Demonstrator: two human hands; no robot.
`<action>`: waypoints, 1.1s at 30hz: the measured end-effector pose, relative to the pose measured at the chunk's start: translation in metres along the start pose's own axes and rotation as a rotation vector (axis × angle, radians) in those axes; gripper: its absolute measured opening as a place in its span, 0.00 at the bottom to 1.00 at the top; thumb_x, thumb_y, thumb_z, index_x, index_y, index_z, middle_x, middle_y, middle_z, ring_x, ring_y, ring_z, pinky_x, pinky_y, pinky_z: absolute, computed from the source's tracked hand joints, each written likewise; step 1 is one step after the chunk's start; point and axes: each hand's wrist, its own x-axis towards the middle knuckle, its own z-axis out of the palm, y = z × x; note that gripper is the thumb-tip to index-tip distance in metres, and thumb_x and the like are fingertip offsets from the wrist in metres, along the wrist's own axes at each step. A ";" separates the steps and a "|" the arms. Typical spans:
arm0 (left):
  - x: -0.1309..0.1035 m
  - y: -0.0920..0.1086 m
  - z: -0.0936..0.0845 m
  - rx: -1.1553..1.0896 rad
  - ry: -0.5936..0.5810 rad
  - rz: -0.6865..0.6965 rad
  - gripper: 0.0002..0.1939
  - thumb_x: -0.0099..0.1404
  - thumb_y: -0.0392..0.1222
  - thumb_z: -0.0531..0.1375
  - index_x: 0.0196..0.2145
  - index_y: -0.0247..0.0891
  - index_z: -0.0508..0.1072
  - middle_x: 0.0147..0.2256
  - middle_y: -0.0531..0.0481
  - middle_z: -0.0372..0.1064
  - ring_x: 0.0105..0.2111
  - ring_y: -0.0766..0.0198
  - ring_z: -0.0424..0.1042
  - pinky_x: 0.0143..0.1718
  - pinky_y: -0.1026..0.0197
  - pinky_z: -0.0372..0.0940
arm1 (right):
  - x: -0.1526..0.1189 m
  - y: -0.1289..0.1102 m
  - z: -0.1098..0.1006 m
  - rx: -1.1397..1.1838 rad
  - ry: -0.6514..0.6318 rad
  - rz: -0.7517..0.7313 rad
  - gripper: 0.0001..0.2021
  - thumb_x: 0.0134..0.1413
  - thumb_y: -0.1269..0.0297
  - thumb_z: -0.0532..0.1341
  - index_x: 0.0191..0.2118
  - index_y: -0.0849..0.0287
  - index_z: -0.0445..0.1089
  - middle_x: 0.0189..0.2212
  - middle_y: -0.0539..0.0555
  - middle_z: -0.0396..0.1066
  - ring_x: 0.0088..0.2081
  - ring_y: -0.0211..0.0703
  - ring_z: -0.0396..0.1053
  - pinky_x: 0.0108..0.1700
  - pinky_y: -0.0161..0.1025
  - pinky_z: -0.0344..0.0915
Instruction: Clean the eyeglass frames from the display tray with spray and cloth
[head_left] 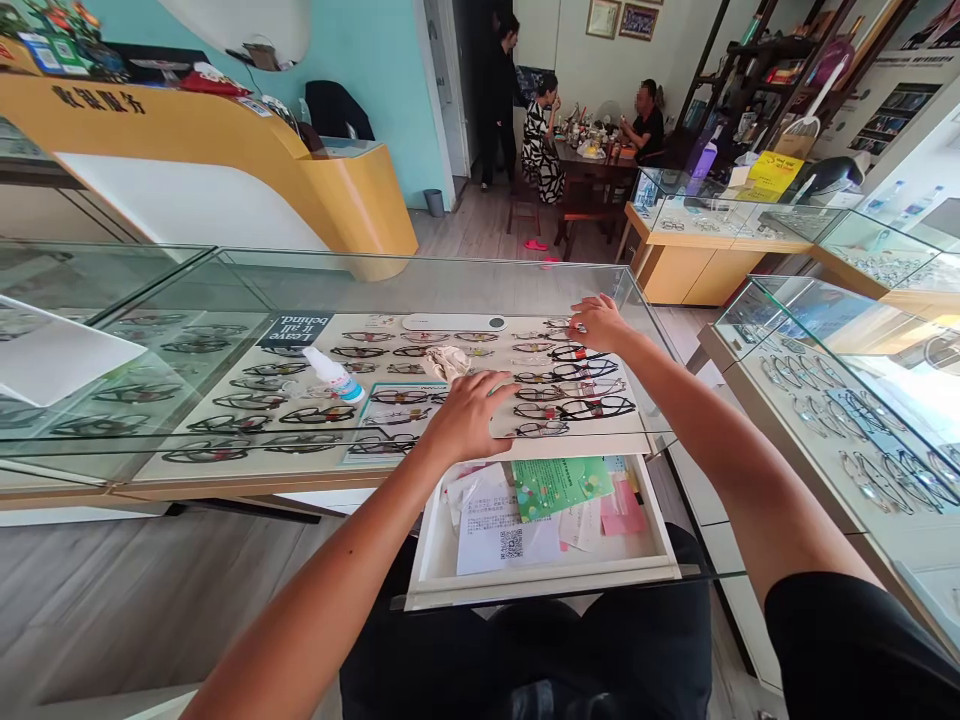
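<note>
The left hand is open with curved fingers, near the cloth. The right hand is above the glasses, lying in rows; whether it grips, I cannot tell.

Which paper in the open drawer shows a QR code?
The white printed sheet, partly under the green leaflet; that leaflet and the pink slip show none.

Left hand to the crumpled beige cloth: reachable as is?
Probably yes. The cloth lies just beyond the fingers of the left hand, which looks open, with nothing visible between them. It seems to sit on top of the display case, though one view leaves that unsure.
</note>
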 end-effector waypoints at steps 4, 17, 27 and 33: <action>0.001 0.000 0.000 0.003 0.002 0.004 0.43 0.61 0.51 0.74 0.73 0.43 0.74 0.76 0.34 0.67 0.75 0.34 0.65 0.74 0.31 0.61 | -0.010 -0.001 -0.006 0.033 0.061 0.006 0.22 0.79 0.52 0.58 0.57 0.55 0.88 0.74 0.64 0.73 0.78 0.66 0.60 0.82 0.72 0.41; -0.011 0.014 -0.004 0.029 0.142 0.176 0.33 0.68 0.54 0.66 0.67 0.42 0.79 0.70 0.33 0.72 0.72 0.32 0.67 0.73 0.29 0.63 | -0.165 0.036 -0.015 0.104 0.209 0.276 0.22 0.75 0.54 0.59 0.63 0.59 0.80 0.67 0.68 0.77 0.69 0.73 0.69 0.72 0.69 0.64; -0.005 0.145 0.046 -0.199 -0.082 0.539 0.11 0.78 0.39 0.59 0.35 0.42 0.76 0.32 0.49 0.78 0.33 0.57 0.77 0.37 0.52 0.66 | -0.291 -0.051 0.010 0.298 -0.022 -0.079 0.16 0.80 0.63 0.55 0.51 0.51 0.83 0.45 0.60 0.84 0.46 0.55 0.81 0.48 0.48 0.75; -0.015 0.173 0.008 -0.261 -0.068 0.507 0.07 0.75 0.46 0.66 0.39 0.43 0.74 0.34 0.51 0.78 0.32 0.57 0.73 0.33 0.49 0.62 | -0.216 -0.081 0.067 0.276 -0.181 -0.056 0.11 0.76 0.71 0.63 0.43 0.59 0.84 0.46 0.62 0.86 0.49 0.53 0.83 0.53 0.46 0.78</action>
